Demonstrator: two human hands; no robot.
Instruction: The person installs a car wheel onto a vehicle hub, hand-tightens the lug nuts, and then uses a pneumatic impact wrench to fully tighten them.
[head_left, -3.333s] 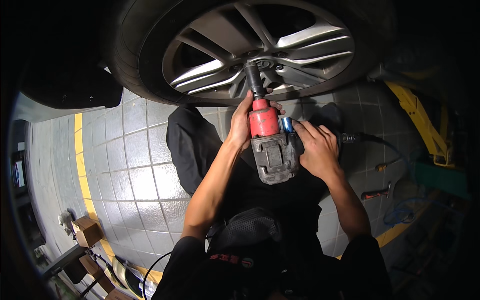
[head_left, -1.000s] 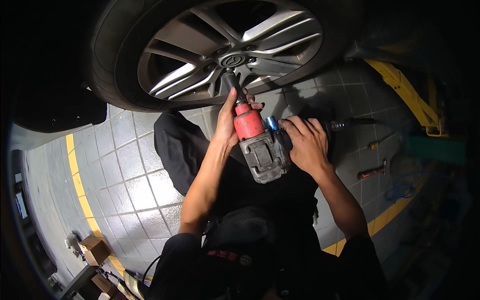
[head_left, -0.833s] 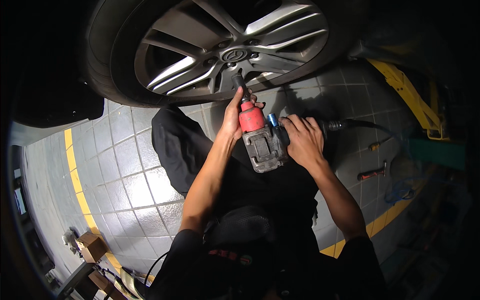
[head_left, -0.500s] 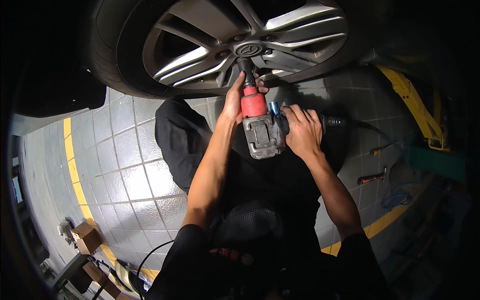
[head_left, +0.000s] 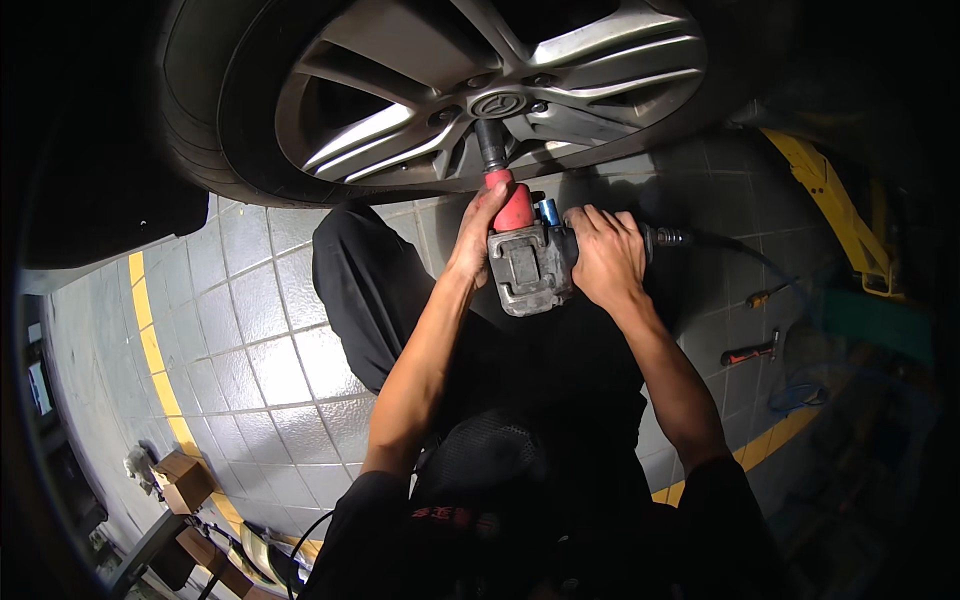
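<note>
Between my hands is a red and grey impact wrench (head_left: 528, 270), pointing away from me at a car wheel (head_left: 400, 60). Its dark socket (head_left: 490, 142) reaches the silver rim just below the centre cap; whether it sits on a lug nut is hidden. My left hand (head_left: 478, 232) is closed round the red nose of the wrench from the left side. My right hand (head_left: 608, 250) wraps the handle on the right, its thumb near a small blue cylinder (head_left: 549, 212) on the tool. An air hose (head_left: 725, 243) runs off from the handle to the right.
A yellow metal lift arm (head_left: 830, 205) stands at the right. On the tiled floor (head_left: 265, 330) lie a red-handled tool (head_left: 750, 354), a small yellow-handled tool (head_left: 768, 297) and a coiled blue hose (head_left: 798, 397). A cardboard box (head_left: 184, 482) is at the lower left.
My left hand has slid back from the socket to the wrench's red nose. The socket has come more into sight, and the wrench remains at the wheel.
</note>
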